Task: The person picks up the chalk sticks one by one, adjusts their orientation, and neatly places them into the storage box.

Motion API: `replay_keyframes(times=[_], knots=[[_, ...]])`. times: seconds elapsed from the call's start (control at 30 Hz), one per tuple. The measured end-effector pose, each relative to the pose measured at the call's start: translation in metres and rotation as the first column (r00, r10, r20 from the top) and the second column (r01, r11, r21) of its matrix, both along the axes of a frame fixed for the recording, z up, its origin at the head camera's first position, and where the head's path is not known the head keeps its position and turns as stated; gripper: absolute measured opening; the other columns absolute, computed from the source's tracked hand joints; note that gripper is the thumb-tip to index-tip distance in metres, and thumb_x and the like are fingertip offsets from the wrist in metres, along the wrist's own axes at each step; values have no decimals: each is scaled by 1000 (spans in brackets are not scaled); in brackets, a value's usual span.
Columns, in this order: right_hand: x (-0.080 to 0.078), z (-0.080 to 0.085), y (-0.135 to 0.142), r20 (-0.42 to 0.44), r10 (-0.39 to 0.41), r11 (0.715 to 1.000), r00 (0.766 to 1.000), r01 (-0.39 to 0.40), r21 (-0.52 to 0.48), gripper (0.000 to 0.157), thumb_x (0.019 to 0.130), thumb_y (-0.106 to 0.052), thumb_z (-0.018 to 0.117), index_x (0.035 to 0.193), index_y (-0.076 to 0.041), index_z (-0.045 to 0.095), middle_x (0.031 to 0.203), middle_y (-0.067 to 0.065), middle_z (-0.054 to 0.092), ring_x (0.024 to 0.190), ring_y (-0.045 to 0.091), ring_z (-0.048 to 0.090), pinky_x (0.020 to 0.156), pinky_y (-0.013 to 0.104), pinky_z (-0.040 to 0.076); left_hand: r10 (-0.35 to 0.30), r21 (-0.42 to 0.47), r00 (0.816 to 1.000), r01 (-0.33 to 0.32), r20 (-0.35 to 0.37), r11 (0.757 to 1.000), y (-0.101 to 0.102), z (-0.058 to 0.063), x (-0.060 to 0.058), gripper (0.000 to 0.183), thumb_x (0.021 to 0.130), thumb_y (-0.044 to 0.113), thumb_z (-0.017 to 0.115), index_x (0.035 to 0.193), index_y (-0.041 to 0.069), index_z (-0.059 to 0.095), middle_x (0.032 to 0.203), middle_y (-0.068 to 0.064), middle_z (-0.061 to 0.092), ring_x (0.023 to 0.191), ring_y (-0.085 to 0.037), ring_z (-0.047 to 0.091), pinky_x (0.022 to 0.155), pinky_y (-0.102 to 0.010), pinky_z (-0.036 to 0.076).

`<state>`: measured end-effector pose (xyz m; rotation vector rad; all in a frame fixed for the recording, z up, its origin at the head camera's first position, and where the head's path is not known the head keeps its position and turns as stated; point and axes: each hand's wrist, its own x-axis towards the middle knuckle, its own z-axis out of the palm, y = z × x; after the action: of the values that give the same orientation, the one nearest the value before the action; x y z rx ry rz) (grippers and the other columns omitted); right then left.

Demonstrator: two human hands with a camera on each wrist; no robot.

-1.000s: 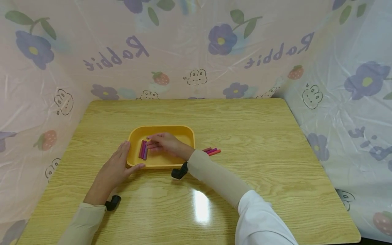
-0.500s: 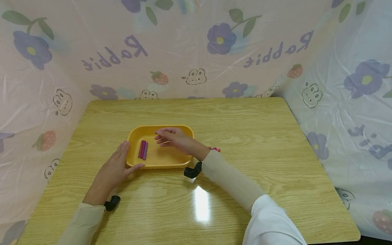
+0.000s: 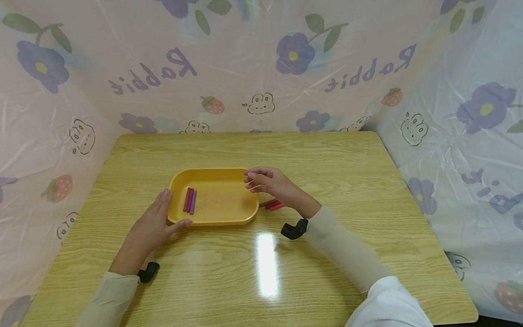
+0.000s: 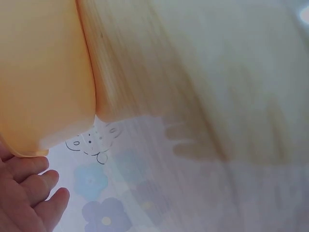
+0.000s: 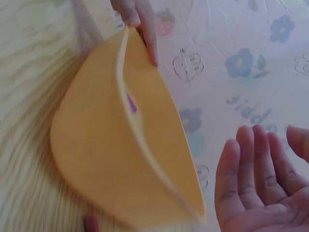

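A shallow yellow tray [image 3: 222,200] sits left of the table's middle. Three slim crayon-like sticks [image 3: 189,200], dark red to purple, lie side by side at its left end. My left hand [image 3: 149,227] rests against the tray's left end, fingers along the outer wall and thumb at the near rim. Over the right rim hovers my right hand [image 3: 275,185], holding nothing; the right wrist view shows its palm with the fingers [image 5: 260,159] extended. Below that hand, several reddish sticks [image 3: 273,204] lie just outside the tray, partly hidden by it.
The wood-grain table [image 3: 335,181] extends to the right of the tray and in front of it. A patterned plastic curtain [image 3: 229,68] encloses the back and sides. Black wrist mounts [image 3: 295,229] stick out beside both sleeves.
My right hand has moved right, from above the sticks in the tray to over its right rim. The left hand and the sticks in the tray stay put.
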<state>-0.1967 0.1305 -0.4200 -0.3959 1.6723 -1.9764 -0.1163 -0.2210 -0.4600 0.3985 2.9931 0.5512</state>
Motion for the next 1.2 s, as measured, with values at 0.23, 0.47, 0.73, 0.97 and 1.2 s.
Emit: replay_keyframes(times=[0.23, 0.47, 0.73, 0.97, 1.2], knots=[[3, -3, 35, -53, -69, 994, 996, 73, 80, 40, 96, -23, 54, 125, 4, 52, 120, 25, 53, 106, 36, 56, 91, 42, 47, -1, -4, 1000, 1, 10, 1000, 1, 1, 0, 109, 80, 67, 53, 149, 3, -1, 153, -21, 5, 139, -36, 7, 104, -59, 20], [6, -11, 61, -107, -78, 984, 991, 94, 153, 39, 97, -21, 52, 126, 5, 51, 125, 31, 48, 108, 41, 53, 94, 53, 42, 2, -3, 1000, -2, 22, 1000, 2, 3, 2, 109, 80, 66, 54, 149, 4, -2, 153, -21, 4, 139, -36, 6, 104, -59, 19], [10, -18, 74, -259, -24, 924, 966, 120, 362, 32, 95, -18, 54, 122, 0, 56, 124, 22, 54, 110, 38, 53, 91, 52, 44, 10, -9, 1000, -10, 23, 1000, 2, 3, 2, 109, 79, 68, 53, 149, 4, -1, 153, -20, 4, 139, -37, 9, 104, -59, 20], [8, -31, 71, -425, 104, 837, 899, 152, 526, 32, 94, -20, 57, 119, 0, 59, 117, 14, 60, 104, 21, 56, 89, 40, 48, 15, -8, 999, -15, 32, 1000, 1, 4, 3, 109, 79, 69, 52, 149, 4, -2, 153, -21, 4, 139, -37, 8, 105, -59, 19], [3, -37, 64, -440, 261, 763, 859, 95, 639, 26, 94, -13, 56, 117, -3, 61, 114, 10, 62, 104, 19, 56, 91, 40, 46, 20, -7, 999, -20, 33, 1000, 3, 3, 2, 111, 78, 71, 50, 149, 4, -2, 153, -20, 4, 138, -39, 9, 104, -60, 20]])
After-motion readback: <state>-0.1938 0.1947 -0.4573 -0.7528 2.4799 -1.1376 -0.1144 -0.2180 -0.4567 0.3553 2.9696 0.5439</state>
